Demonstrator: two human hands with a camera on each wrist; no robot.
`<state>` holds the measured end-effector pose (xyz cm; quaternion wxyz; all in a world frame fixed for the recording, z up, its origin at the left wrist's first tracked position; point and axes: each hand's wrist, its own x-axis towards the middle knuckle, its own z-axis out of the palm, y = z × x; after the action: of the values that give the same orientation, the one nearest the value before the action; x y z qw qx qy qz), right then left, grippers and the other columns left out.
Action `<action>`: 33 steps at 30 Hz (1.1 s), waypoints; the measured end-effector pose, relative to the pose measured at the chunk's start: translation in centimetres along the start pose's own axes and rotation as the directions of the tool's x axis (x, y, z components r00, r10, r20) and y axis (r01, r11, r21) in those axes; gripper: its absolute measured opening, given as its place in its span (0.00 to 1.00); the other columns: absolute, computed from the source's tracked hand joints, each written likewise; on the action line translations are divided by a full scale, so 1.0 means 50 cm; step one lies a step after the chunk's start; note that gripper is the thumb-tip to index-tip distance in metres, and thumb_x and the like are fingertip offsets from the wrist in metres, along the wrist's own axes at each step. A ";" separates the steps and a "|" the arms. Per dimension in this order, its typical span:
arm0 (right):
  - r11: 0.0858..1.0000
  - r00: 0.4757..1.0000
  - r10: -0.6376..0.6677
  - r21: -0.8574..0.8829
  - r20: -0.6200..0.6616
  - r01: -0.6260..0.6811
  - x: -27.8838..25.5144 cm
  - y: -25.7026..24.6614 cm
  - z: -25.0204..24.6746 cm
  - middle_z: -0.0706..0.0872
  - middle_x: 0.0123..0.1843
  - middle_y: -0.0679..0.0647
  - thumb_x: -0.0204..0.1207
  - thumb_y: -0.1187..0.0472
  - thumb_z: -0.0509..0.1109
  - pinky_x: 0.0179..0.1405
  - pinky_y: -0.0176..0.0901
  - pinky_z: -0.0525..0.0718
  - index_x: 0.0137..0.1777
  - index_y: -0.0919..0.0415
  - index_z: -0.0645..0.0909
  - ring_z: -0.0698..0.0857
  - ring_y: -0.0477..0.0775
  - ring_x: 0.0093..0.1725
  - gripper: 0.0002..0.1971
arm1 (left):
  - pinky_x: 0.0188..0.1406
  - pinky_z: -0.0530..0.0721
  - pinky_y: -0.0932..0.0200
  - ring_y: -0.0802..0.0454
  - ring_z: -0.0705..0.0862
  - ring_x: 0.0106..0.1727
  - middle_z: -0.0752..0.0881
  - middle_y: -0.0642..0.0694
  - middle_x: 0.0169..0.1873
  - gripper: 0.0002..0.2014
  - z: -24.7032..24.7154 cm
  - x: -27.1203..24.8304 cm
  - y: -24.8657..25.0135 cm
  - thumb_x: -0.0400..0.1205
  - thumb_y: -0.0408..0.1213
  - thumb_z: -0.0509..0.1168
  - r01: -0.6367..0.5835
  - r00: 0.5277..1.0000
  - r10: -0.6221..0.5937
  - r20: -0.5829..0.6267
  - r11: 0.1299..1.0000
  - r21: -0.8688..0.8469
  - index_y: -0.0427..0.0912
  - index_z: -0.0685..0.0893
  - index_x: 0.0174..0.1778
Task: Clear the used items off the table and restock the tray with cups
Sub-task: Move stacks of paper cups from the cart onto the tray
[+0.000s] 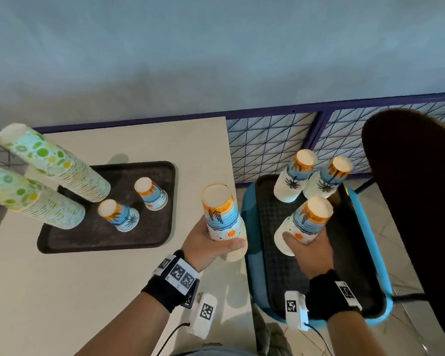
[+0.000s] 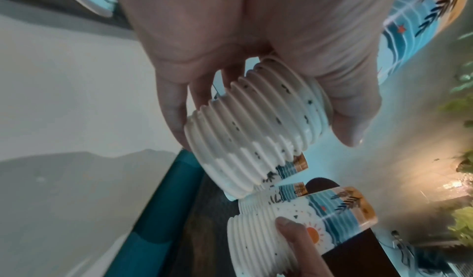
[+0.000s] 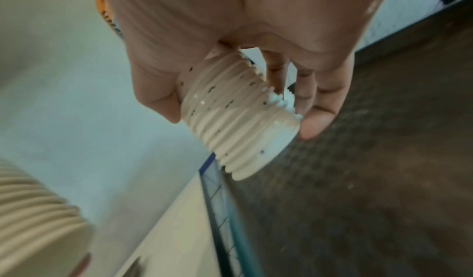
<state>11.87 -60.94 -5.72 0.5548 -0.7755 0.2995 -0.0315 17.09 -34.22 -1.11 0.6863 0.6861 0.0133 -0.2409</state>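
My left hand (image 1: 211, 246) grips an upside-down stack of beach-print paper cups (image 1: 222, 219) over the table's right edge; the stacked rims (image 2: 258, 123) show in the left wrist view. My right hand (image 1: 307, 249) grips a second such stack (image 1: 306, 222) just above the black tray (image 1: 272, 253) on the blue chair; its rims (image 3: 238, 117) show in the right wrist view. Two more beach-print stacks (image 1: 294, 176) (image 1: 328, 177) stand on that tray. The dark tray (image 1: 93, 240) on the table holds two short beach-print stacks (image 1: 120, 214) (image 1: 150, 192) and two tall green-dotted stacks (image 1: 54, 165) (image 1: 31, 199).
The beige table (image 1: 62, 291) ends just left of the blue chair (image 1: 370, 253). A wire-mesh fence with a purple frame (image 1: 280, 142) runs behind both. A dark chair back (image 1: 416, 188) rises at the right. Tiled floor lies below the chair.
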 end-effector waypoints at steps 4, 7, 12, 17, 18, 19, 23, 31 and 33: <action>0.995 0.985 -0.084 0.067 0.152 0.074 -0.063 -0.072 0.104 0.89 0.57 0.45 0.70 0.67 0.85 0.59 0.39 0.84 0.65 0.54 0.80 0.88 0.36 0.51 0.26 | 0.60 0.90 0.47 0.44 0.92 0.59 0.94 0.42 0.56 0.33 -0.105 -0.057 -0.019 0.63 0.36 0.86 -0.024 0.994 0.017 -0.112 0.998 -0.056 0.36 0.86 0.64; 0.986 0.957 -0.163 0.074 0.240 0.149 -0.096 -0.116 0.209 0.91 0.58 0.42 0.70 0.63 0.85 0.58 0.32 0.88 0.67 0.54 0.82 0.89 0.33 0.54 0.26 | 0.60 0.89 0.50 0.46 0.93 0.58 0.94 0.42 0.56 0.36 -0.194 -0.109 -0.019 0.63 0.36 0.87 -0.033 0.979 0.026 -0.203 0.999 -0.030 0.32 0.84 0.66; 0.965 0.901 -0.261 0.071 0.345 0.252 -0.141 -0.230 0.377 0.91 0.57 0.40 0.66 0.54 0.87 0.58 0.36 0.88 0.64 0.51 0.82 0.89 0.34 0.54 0.27 | 0.60 0.91 0.57 0.54 0.93 0.57 0.95 0.49 0.55 0.36 -0.353 -0.170 0.026 0.63 0.38 0.89 -0.097 0.927 0.132 -0.350 0.989 0.116 0.38 0.84 0.67; 0.946 0.878 -0.323 0.080 0.354 0.315 -0.142 -0.319 0.534 0.91 0.61 0.42 0.63 0.43 0.85 0.65 0.49 0.89 0.69 0.49 0.81 0.90 0.39 0.59 0.34 | 0.63 0.88 0.58 0.55 0.91 0.63 0.92 0.50 0.62 0.42 -0.508 -0.157 0.066 0.61 0.50 0.89 -0.135 0.859 0.221 -0.461 0.968 0.213 0.44 0.82 0.71; 0.945 0.884 -0.326 0.081 0.334 0.317 -0.138 -0.331 0.561 0.91 0.61 0.42 0.62 0.41 0.84 0.65 0.51 0.89 0.69 0.48 0.80 0.90 0.40 0.60 0.35 | 0.62 0.89 0.58 0.54 0.91 0.63 0.92 0.49 0.62 0.41 -0.531 -0.150 0.073 0.62 0.47 0.90 -0.144 0.854 0.231 -0.467 0.966 0.215 0.44 0.83 0.71; 0.946 0.893 -0.322 0.086 0.314 0.311 -0.134 -0.343 0.585 0.90 0.62 0.42 0.60 0.39 0.84 0.66 0.52 0.89 0.69 0.47 0.79 0.90 0.41 0.60 0.37 | 0.61 0.90 0.59 0.54 0.91 0.62 0.92 0.49 0.61 0.39 -0.548 -0.142 0.079 0.64 0.42 0.90 -0.152 0.852 0.238 -0.467 0.965 0.214 0.43 0.82 0.71; 0.955 0.919 -0.296 0.072 0.262 0.287 -0.120 -0.376 0.655 0.88 0.64 0.44 0.62 0.42 0.83 0.66 0.49 0.88 0.71 0.45 0.74 0.89 0.45 0.61 0.37 | 0.54 0.90 0.67 0.58 0.92 0.59 0.93 0.51 0.59 0.38 -0.583 -0.102 0.086 0.66 0.34 0.88 -0.184 0.851 0.264 -0.454 0.959 0.214 0.40 0.82 0.71; 0.967 0.949 -0.238 -0.039 0.209 0.251 -0.083 -0.351 0.742 0.85 0.65 0.47 0.65 0.46 0.86 0.63 0.47 0.87 0.75 0.48 0.71 0.88 0.49 0.60 0.40 | 0.71 0.87 0.41 0.54 0.88 0.67 0.89 0.56 0.65 0.46 -0.607 -0.029 0.015 0.60 0.50 0.89 -0.041 0.905 0.131 -0.405 0.974 0.225 0.58 0.77 0.74; 0.974 0.951 -0.209 -0.036 0.226 0.223 -0.079 -0.339 0.755 0.84 0.63 0.45 0.65 0.49 0.86 0.61 0.43 0.85 0.76 0.50 0.70 0.86 0.47 0.56 0.41 | 0.72 0.86 0.40 0.53 0.88 0.67 0.89 0.56 0.64 0.45 -0.612 -0.018 -0.007 0.60 0.50 0.89 0.015 0.911 0.079 -0.405 0.975 0.222 0.58 0.77 0.75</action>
<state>30.32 -23.73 -4.14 0.5540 -0.8188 0.1503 0.0032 25.73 -4.90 -2.92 0.5917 0.7933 0.1194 -0.0797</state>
